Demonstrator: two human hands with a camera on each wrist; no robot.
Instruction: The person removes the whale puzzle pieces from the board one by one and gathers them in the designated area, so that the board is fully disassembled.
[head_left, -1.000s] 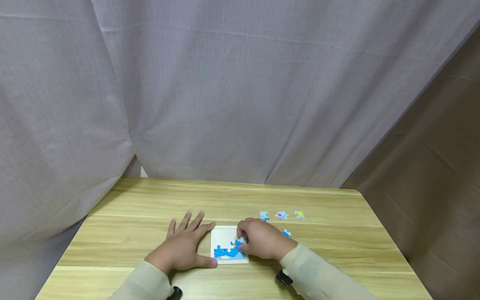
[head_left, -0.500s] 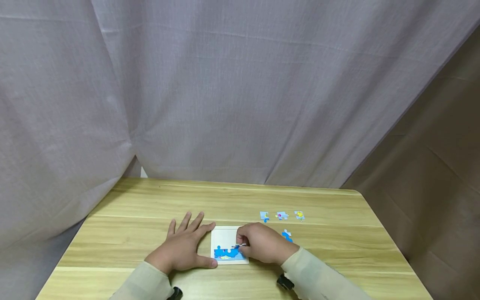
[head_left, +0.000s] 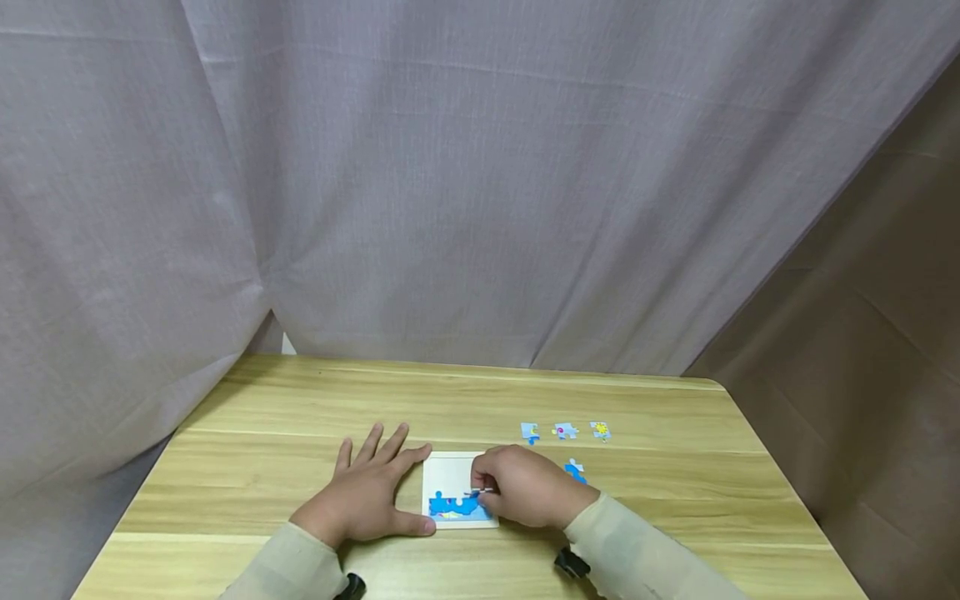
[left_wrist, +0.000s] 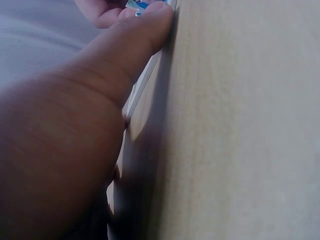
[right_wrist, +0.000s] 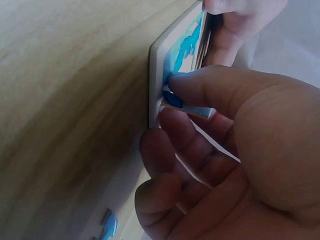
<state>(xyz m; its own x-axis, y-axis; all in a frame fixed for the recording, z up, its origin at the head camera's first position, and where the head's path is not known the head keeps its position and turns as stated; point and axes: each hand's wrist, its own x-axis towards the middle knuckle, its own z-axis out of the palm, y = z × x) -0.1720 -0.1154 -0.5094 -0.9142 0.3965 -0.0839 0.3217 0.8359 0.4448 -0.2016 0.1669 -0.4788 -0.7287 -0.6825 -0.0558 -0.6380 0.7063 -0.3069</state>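
A small square puzzle tray (head_left: 448,471) with a pale rim lies on the table. Joined blue puzzle pieces (head_left: 450,506) fill its near part, while pale backing shows in the far part. My left hand (head_left: 366,498) lies spread at the tray's left side, thumb and index fingertips touching the rim. Over the tray's right side, my right hand (head_left: 531,487) pinches a puzzle piece (right_wrist: 197,110) between thumb and fingers. That piece is tilted up from the tray and looks nearly edge-on in the head view. Its far end is partly hidden by the thumb in the right wrist view.
Beyond the right hand lie three loose pieces in a row: a blue-yellow piece (head_left: 530,432), a piece with a pink swirl (head_left: 566,431) and a yellow flower piece (head_left: 601,430). Another blue piece (head_left: 575,471) sits near the right wrist. A grey curtain (head_left: 480,208) hangs behind the table.
The pinched piece has turned from showing its picture to nearly edge-on. My right hand has shifted slightly toward me, uncovering more of the loose blue piece. The left hand stays put.
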